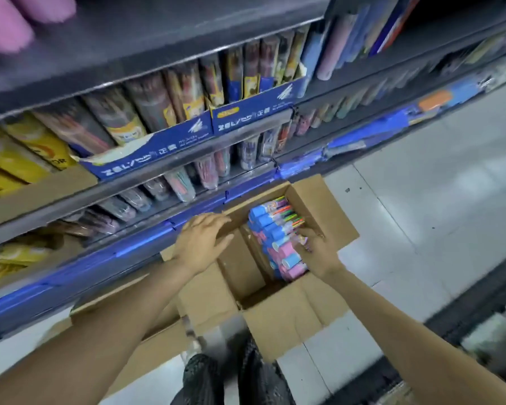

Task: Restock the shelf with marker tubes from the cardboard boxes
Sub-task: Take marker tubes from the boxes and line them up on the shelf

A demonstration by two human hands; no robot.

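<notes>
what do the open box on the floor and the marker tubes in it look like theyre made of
The box: brown corrugated cardboard, matte, with flaps folded open and creased. The marker tubes: probably clear glossy plastic, since coloured markers show through, with opaque blue and pink caps that look like plastic; blur leaves that uncertain.

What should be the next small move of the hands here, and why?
Probably the right hand should close on a few tubes and lift them out. Its fingers already reach among the tubes lying in the open box, while the left hand rests flat on the box's flap, steadying it. Nothing is held yet.
</notes>
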